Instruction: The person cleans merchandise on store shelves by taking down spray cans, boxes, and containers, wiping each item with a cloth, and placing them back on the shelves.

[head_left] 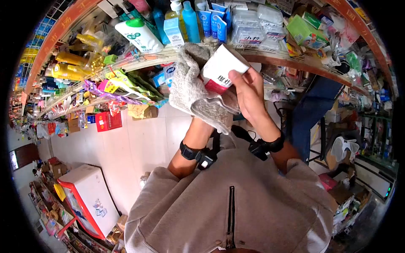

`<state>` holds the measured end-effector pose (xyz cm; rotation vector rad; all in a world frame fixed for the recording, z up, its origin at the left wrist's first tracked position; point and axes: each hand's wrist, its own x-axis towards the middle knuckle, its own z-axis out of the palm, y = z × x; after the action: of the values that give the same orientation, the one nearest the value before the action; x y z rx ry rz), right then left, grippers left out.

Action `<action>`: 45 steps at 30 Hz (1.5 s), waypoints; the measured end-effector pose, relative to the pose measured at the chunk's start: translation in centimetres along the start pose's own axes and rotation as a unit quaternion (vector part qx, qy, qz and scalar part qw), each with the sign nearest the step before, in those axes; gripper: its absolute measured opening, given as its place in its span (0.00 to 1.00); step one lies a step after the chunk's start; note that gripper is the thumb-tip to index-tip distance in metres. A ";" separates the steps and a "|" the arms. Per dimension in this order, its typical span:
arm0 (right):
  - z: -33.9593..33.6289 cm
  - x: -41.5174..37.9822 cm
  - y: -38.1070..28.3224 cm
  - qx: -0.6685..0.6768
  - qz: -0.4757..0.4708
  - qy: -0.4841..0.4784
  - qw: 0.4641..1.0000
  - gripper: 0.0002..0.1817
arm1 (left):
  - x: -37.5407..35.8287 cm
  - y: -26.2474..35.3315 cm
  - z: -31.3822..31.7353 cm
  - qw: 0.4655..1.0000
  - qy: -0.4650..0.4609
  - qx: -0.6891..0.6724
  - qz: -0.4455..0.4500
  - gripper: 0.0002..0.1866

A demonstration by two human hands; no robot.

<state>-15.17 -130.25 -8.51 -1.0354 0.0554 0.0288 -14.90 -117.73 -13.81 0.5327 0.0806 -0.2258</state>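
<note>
My right hand [249,90] grips a small white box [225,63] with a red end and dark printed characters, thumb on its near face. A grey towel [183,84] is bunched up in my left hand [201,126] and covers its fingers, with only the heel of the hand and the wrist showing below. Part of the towel touches the box's lower left side. Both hands are raised just in front of the shelf edge.
Shelves [270,58] ahead carry a white bottle with a green cap [138,36], blue tubes [217,24] and packets [249,29]. A dark blue folding chair [310,107] stands right. A white-and-red freezer [90,198] sits lower left. A red box [108,121] lies below the left shelf.
</note>
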 end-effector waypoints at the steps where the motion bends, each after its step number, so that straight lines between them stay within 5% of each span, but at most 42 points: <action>1: 0.1 -0.2 0.0 0.029 -0.002 -0.003 1.000 0.28 | 0.1 -0.3 0.3 1.000 -0.001 -0.009 -0.003 0.26; 12: -1.1 -0.6 -2.5 0.082 0.027 -0.079 0.993 0.24 | -0.4 1.8 -1.7 0.999 -0.034 -0.007 -0.019 0.28; 18: 0.4 0.0 -1.8 -0.330 -0.117 -0.053 0.935 0.27 | -0.7 0.1 0.3 0.987 -0.006 -0.150 0.059 0.29; 19: 0.7 -0.4 -1.0 -0.348 -0.138 -0.041 0.926 0.27 | -1.2 -0.2 2.1 0.987 0.023 -0.129 0.089 0.29; 20: 1.0 -0.6 -0.7 -0.340 -0.165 -0.050 0.924 0.28 | -2.3 0.4 5.6 0.979 0.117 0.088 0.143 0.36; 24: 0.3 -1.4 -0.7 -0.344 -0.157 -0.076 0.923 0.28 | -0.2 -0.2 1.9 0.985 0.047 -0.121 0.114 0.36; 26: -0.3 -1.8 -0.7 -0.357 -0.172 -0.076 0.915 0.27 | -0.5 0.1 1.5 0.995 0.029 -0.023 0.095 0.35; 28: -0.5 -2.3 -1.5 -0.304 -0.088 -0.075 0.946 0.28 | -1.8 0.9 2.2 0.982 0.031 0.148 0.115 0.33; 29: -0.9 -2.1 -1.4 -0.277 -0.092 -0.091 0.952 0.29 | -2.1 0.5 2.2 0.882 0.064 0.366 0.290 0.31; 33: -0.9 -2.5 -2.3 -0.197 -0.037 -0.086 0.976 0.26 | -1.7 -0.5 0.7 0.992 0.038 0.095 0.078 0.30; 38: -1.5 -2.1 -1.5 -0.149 0.005 -0.080 0.986 0.24 | -1.7 -1.9 -0.6 0.999 0.036 -0.011 0.004 0.28; 41: -1.9 -1.7 -0.8 -0.175 -0.060 -0.017 0.983 0.20 | -1.9 -2.8 -1.5 0.998 0.048 -0.034 -0.021 0.28; 45: -3.1 -1.5 -0.3 -0.353 -0.129 -0.051 0.925 0.19 | -2.0 -3.6 -2.0 0.996 0.056 -0.056 -0.046 0.27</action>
<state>-16.75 -133.05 -9.78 -1.7561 -0.2020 -0.1485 -17.71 -119.35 -17.03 0.4292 0.2269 -0.2798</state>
